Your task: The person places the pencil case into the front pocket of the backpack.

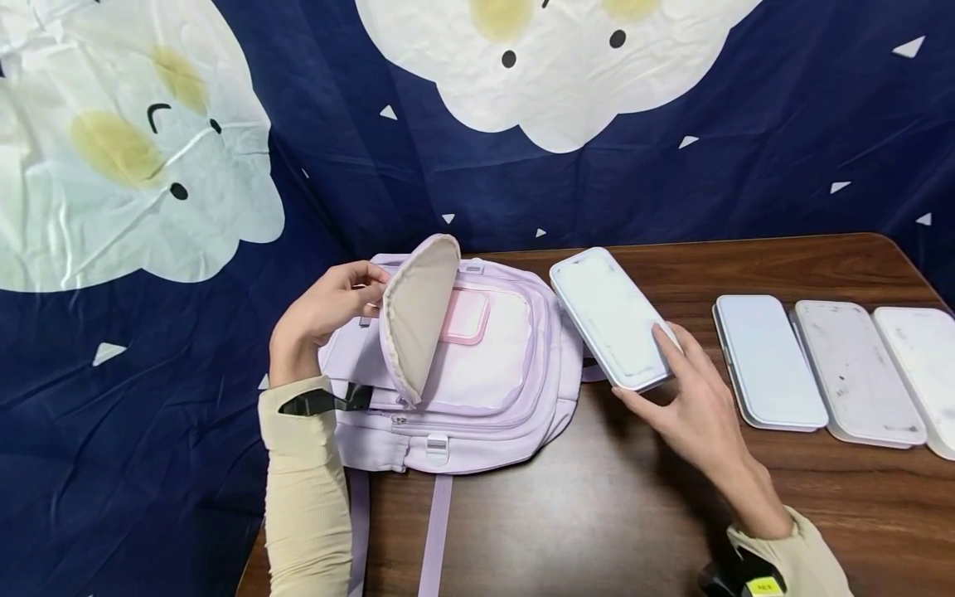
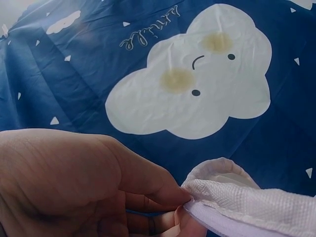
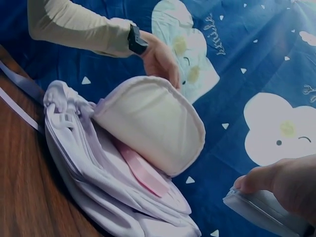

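A lilac backpack (image 1: 485, 390) lies on the table with its front flap (image 1: 421, 319) raised, showing a cream lining. My left hand (image 1: 328, 307) pinches the flap's edge between thumb and fingers; the pinch (image 2: 190, 197) shows close up in the left wrist view. Under the flap, a pink rounded case (image 1: 467, 317) lies partly hidden in the bag's front. To the right of the bag, my right hand (image 1: 694, 398) grips a flat white case (image 1: 612, 319) by its near end, tilted and held above the table. In the right wrist view only part of that case is visible.
Right of my right hand lie a pale blue-white case (image 1: 772, 361), a scuffed white case (image 1: 858, 369) and another white case (image 1: 925, 365) cut by the frame. Straps (image 1: 436, 531) trail toward the table's front. A navy cloth (image 1: 336, 166) with clouds hangs behind the wooden table (image 1: 559, 522).
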Tool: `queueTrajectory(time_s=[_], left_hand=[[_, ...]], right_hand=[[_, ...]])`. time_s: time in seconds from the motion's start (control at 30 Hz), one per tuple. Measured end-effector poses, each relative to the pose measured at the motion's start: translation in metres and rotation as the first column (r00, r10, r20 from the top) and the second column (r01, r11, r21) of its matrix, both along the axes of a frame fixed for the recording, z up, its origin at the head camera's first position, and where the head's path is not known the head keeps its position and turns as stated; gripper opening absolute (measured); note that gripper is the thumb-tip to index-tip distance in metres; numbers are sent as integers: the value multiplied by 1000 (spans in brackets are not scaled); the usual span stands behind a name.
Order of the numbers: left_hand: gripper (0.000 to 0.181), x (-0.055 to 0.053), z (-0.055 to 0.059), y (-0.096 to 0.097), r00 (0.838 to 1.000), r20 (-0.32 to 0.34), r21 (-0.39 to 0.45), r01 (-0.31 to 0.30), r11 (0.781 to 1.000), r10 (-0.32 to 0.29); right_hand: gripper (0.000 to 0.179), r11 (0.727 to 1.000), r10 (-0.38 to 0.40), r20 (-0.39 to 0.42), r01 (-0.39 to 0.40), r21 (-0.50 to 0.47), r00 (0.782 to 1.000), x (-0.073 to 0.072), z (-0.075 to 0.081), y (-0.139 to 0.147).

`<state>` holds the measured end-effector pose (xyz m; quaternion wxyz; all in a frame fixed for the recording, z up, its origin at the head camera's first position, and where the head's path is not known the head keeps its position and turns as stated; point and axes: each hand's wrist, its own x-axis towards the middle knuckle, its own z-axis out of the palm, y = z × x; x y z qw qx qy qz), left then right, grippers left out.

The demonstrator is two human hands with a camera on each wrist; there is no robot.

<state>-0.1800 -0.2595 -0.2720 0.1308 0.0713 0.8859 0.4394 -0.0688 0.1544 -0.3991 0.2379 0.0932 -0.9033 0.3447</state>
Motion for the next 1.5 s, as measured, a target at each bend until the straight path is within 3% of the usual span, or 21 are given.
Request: queueTrajectory(time_s=[0.43, 0.8, 1.0, 1.23, 1.37, 1.5], left_hand=[[22, 1, 0, 2, 1000, 1, 6, 7, 1000, -7], [23, 1, 5, 4, 1000, 17, 0, 7, 1000, -7], [24, -1, 6, 3, 1000, 15, -9, 24, 1000, -24], [24, -1, 9, 2, 1000, 9, -26, 20, 999, -20], [24, -1, 9, 3, 1000, 13, -27, 17, 999, -16], [23, -1, 9, 4, 1000, 12, -25, 18, 1000, -18]], right_hand=[[90, 993, 116, 24, -116, 7, 993, 0, 1, -21], [92, 963, 256, 43, -259, 70, 966, 5, -3, -42], [90, 929, 355, 38, -357, 100, 934, 9, -6, -56], [90, 871, 465, 79, -472, 136, 882, 14, -11, -73], [88, 850, 490, 121, -504, 152, 863, 9, -13, -81], [87, 834, 506, 193, -534, 137, 840, -4, -12, -84]])
